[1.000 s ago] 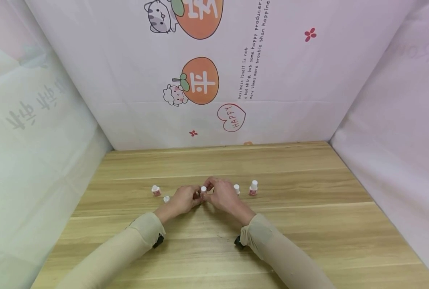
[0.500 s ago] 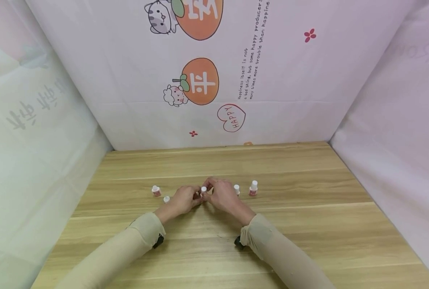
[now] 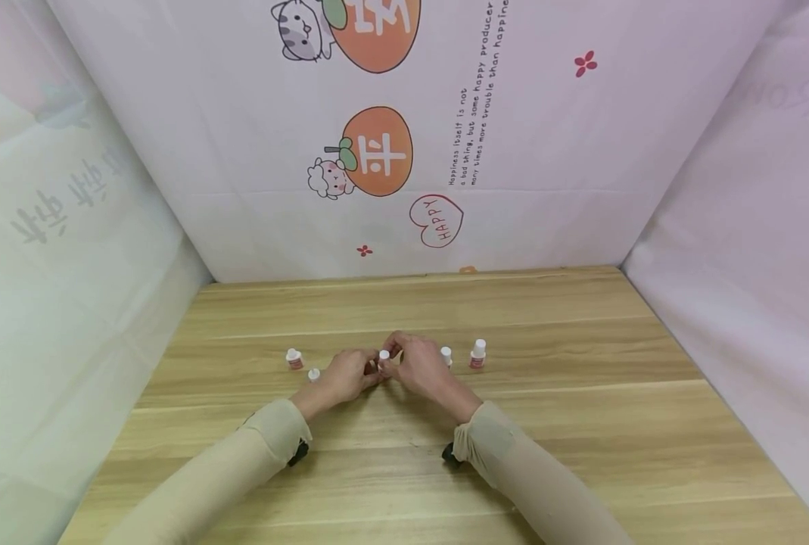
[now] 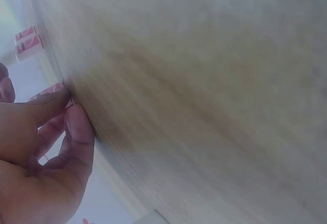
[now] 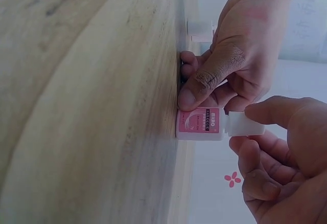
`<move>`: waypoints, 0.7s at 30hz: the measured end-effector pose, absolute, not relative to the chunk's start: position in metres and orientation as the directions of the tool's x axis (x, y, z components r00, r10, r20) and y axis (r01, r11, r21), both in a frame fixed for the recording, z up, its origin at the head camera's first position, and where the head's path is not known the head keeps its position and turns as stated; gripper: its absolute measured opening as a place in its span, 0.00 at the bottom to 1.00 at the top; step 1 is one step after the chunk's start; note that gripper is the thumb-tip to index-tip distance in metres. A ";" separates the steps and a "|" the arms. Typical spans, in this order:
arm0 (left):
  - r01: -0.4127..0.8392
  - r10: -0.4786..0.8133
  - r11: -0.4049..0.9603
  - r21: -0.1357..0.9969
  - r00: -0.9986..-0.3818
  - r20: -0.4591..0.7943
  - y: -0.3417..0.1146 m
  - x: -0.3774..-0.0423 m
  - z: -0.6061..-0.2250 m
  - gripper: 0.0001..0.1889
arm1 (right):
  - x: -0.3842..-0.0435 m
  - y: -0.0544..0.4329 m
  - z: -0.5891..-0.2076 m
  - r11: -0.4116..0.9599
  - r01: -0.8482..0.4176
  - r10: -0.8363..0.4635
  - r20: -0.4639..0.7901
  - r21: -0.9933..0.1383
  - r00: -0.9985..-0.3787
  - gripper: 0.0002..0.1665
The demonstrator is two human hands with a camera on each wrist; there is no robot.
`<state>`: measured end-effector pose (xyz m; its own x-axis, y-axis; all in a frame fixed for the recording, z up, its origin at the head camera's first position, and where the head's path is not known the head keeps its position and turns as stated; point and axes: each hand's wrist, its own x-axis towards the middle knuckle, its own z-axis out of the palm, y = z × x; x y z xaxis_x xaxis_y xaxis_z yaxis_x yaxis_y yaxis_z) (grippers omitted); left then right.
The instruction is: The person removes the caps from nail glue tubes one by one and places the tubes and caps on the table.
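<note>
Pinching the bottle [image 5: 201,125] low with left hand [image 3: 343,377], cap [image 5: 245,125] with right hand [image 3: 423,369], I remotely judge both light, stiff, best held there.

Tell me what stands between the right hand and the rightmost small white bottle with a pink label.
Another small white bottle, partly hidden by the right hand, then bare wooden tabletop before the rightmost bottle. The head view shows this.
</note>
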<state>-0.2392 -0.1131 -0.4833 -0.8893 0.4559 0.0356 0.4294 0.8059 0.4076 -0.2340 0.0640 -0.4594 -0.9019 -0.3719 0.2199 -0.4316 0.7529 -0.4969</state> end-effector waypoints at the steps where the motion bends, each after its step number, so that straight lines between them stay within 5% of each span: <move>1: 0.428 0.455 0.806 0.408 -0.890 0.035 -0.113 -0.239 -0.483 0.10 | -0.234 0.064 -0.459 0.752 -0.436 -0.375 0.223 -0.494 -0.900 0.08; 21: 0.416 0.448 0.806 0.421 -0.894 0.026 -0.112 -0.239 -0.483 0.10 | -0.233 0.065 -0.459 0.750 -0.422 -0.377 0.195 -0.510 -0.906 0.08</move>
